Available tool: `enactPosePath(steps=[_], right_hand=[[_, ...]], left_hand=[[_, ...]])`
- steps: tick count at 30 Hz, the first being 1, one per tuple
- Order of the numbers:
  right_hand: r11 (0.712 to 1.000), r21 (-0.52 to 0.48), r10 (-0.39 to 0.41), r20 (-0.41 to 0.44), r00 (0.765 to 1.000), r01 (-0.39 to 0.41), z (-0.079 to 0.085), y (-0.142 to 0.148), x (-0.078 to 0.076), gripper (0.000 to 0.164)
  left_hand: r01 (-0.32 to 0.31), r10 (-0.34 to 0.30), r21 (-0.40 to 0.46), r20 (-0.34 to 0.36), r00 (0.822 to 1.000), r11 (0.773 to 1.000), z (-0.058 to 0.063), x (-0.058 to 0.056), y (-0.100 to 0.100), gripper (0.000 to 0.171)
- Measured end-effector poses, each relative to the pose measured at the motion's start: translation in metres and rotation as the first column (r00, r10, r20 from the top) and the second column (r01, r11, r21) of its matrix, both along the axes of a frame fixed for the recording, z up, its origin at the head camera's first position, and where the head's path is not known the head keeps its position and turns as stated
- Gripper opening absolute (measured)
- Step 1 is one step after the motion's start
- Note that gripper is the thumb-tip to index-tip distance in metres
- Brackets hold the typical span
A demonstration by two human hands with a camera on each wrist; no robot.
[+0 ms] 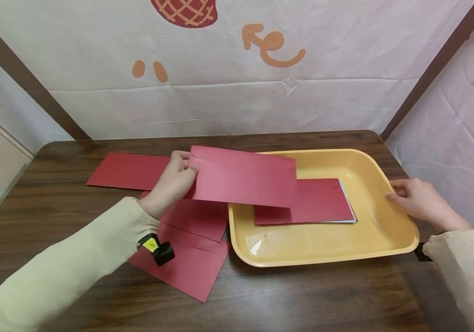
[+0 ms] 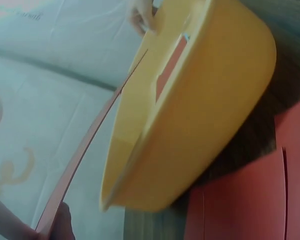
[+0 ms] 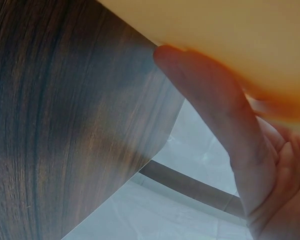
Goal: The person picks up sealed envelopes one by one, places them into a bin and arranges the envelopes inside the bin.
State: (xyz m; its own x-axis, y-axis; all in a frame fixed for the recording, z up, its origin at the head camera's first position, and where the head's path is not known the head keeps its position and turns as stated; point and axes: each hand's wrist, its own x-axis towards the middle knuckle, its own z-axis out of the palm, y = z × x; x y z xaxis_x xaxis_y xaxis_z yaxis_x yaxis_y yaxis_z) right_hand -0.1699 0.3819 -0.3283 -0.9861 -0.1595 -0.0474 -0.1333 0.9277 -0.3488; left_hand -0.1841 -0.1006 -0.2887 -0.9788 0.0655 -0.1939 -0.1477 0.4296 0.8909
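My left hand (image 1: 172, 182) pinches a red envelope (image 1: 242, 177) by its left end, thumb on the near face. The envelope is held up over the left part of a yellow plastic tray (image 1: 303, 246). In the left wrist view this envelope (image 2: 85, 140) appears nearly edge-on, apart from the tray floor. Inside the tray lies a stack of red envelopes (image 1: 319, 200), with a pale blue edge showing at its right. At the tray's right rim my right hand (image 1: 421, 203) grips the edge; in the right wrist view a finger (image 3: 210, 95) lies against the yellow plastic.
Left of the tray, several red envelopes (image 1: 187, 263) lie overlapping on the dark wooden table (image 1: 286, 299). Another red envelope (image 1: 126, 170) lies farther back, partly behind my left hand. A white printed cloth (image 1: 237, 101) hangs behind the table.
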Motion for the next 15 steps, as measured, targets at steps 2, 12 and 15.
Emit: enactPosePath(steps=[2, 12, 15], right_hand=[[1.000, -0.001, -0.001, -0.001, 1.000, 0.001, 0.000, 0.000, 0.000, 0.041], [1.000, 0.001, -0.005, 0.006, 1.000, 0.005, 0.001, 0.000, 0.001, 0.043], [1.000, 0.005, -0.002, 0.000, 1.000, 0.002, 0.000, 0.000, 0.001, 0.042]], left_hand=[[0.019, -0.019, -0.003, 0.014, 1.000, 1.000, -0.001, 0.000, 0.007, 0.039], [0.087, -0.088, 0.027, 0.071, 0.994, 0.996, -0.004, -0.004, 0.037, 0.041], [0.114, -0.118, 0.052, 0.090, 0.989, 0.992, -0.005, -0.005, 0.046, 0.046]])
